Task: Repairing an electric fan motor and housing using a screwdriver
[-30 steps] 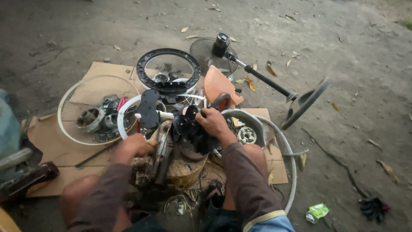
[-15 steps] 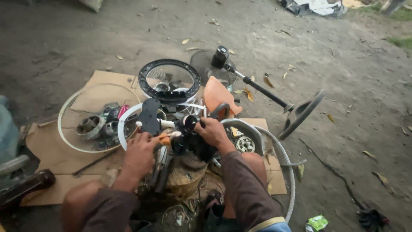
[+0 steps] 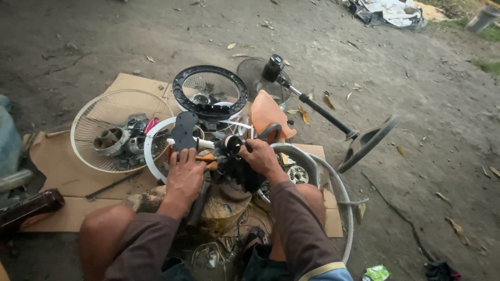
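Note:
A black fan motor (image 3: 235, 167) rests on a wooden stump (image 3: 225, 204) between my knees. My right hand (image 3: 260, 156) grips the motor's upper right side. My left hand (image 3: 185, 176) is closed around an orange-handled tool (image 3: 207, 157) that lies against the motor's left side. A white shaft (image 3: 204, 144) sticks out to the left just above that tool. A flat black paddle-shaped part (image 3: 185, 130) stands behind my left hand. What the tool's tip touches is hidden by the motor.
Cardboard (image 3: 57, 161) covers the dirt. On it lie a white wire fan guard (image 3: 99, 112) holding small parts, a black ring guard (image 3: 210, 78), an orange blade (image 3: 265, 112) and a grey ring (image 3: 304, 156). A black fan stand (image 3: 364, 140) lies at right.
My left hand has moved up from the stump to the orange-handled tool at the motor. My right hand has stayed on the motor. The view has shifted slightly closer.

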